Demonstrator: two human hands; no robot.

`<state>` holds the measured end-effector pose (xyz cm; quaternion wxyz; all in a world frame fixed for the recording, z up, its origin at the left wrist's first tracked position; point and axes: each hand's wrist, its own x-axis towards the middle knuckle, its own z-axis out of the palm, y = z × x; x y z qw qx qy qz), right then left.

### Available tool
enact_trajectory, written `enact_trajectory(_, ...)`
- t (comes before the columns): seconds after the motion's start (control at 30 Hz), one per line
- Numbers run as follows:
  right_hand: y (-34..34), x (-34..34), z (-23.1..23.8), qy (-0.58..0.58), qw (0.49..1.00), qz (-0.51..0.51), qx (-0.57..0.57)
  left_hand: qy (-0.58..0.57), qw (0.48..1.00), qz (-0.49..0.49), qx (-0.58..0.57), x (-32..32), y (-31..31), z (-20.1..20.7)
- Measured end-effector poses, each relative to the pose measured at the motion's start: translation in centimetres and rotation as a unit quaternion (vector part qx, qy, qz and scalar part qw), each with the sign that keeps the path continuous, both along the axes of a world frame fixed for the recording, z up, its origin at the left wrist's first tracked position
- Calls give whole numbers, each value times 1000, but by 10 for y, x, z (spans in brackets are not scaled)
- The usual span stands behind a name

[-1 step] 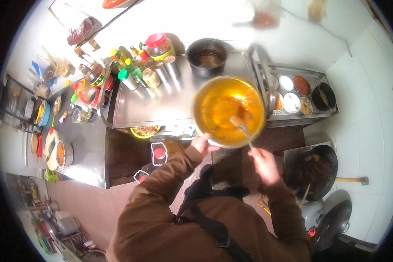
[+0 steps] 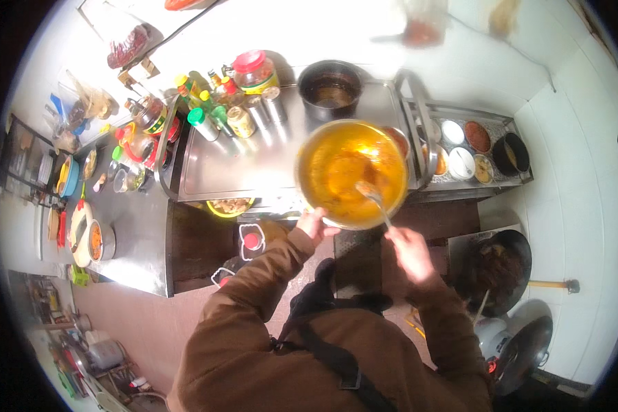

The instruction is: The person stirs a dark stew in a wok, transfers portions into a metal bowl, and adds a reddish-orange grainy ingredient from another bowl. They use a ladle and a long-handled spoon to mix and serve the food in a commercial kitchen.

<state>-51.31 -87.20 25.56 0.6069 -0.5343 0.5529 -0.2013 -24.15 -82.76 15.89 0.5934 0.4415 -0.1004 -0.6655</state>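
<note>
A wide metal bowl [image 2: 299, 180] with glossy orange-yellow liquid in it is held in front of me, overlapping the near edge of the steel counter. My left hand [image 2: 314, 226] grips its near-left rim, thumb on the upper side. The fingers beneath are mostly hidden. At the near-right rim my right hand [image 2: 410, 253] is closed round the handle of a metal spoon [image 2: 375, 198], whose head dips into the liquid. Just beyond the bowl stands a dark pot [image 2: 328, 110]. Part of a small reddish bowl [image 2: 398, 140] shows past the right rim.
Bottles and shakers [image 2: 240, 122] crowd the back left of the steel counter [image 2: 213, 175]. Seasoning tubs [image 2: 462, 162] fill a rack to the right. A blackened wok [image 2: 498, 264] sits low on my right. Beneath the counter is a yellow basin [image 2: 231, 207], near red-capped jugs [image 2: 252, 241].
The bowl has shifted slightly left, and both hands have moved with it. More of the small reddish bowl behind its right rim now shows. The spoon stays in the liquid.
</note>
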Motion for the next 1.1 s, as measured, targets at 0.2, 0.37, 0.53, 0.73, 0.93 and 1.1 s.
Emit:
enact_trajectory(0.2, -49, 114, -52, 152, 977, 93, -117, 14, 990, 137, 28, 86, -2, -42)
enact_trajectory(0.37, -71, 149, -71, 221, 962, 88, -134, 32, 984, 167, 53, 107, -26, -65)
enact_trajectory(0.53, -82, 160, -81, 191, 980, 28, -53, 26, 982, 184, 43, 100, -32, -65)
enact_trajectory(0.73, -67, 141, -59, 92, 995, -12, 20, 71, 979, 171, 84, 93, 1, -70)
enact_trajectory(0.93, -15, 30, -46, -45, 994, -58, 77, 27, 974, 15, 226, 41, 57, -116)
enact_trajectory(1.1, 74, -170, -89, 135, 954, -267, -20, -93, 961, -96, 241, -2, 68, -132)
